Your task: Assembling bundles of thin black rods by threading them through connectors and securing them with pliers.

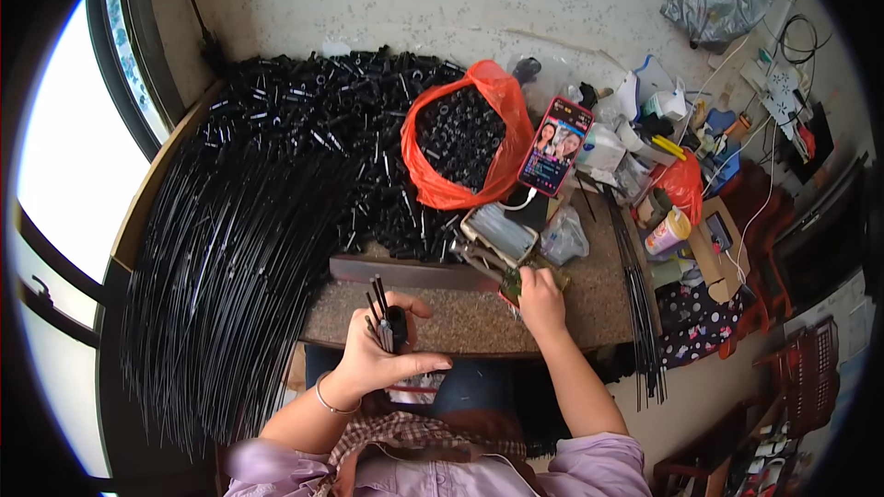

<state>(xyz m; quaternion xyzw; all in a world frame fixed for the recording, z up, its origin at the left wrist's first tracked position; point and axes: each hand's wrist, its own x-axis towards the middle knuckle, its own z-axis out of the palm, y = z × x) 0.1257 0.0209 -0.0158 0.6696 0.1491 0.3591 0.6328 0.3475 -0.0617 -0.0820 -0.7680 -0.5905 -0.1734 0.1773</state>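
My left hand [373, 350] is raised over the table's front edge, its fingers wrapped round a short black tubular part [397, 322] and several thin dark rods [378, 297] that stick up from the grip. Its thumb points out to the right. My right hand [541, 301] reaches down with fingers closed at a small greenish container [558, 278]; what its fingertips hold, if anything, is hidden. Beside that container lies a metal hand tool [479, 256] resembling pliers. A long dark strip [414, 272] runs along the table between my hands and the heap of black parts.
Long thin black rods [230, 267] fill the left side below a heap of black tubular parts [313, 97]. An orange-red bag [425, 186] holds small black rings. Right of it are a lit phone [555, 147], a tray of thin pieces [502, 232], a cup [668, 232] and clutter.
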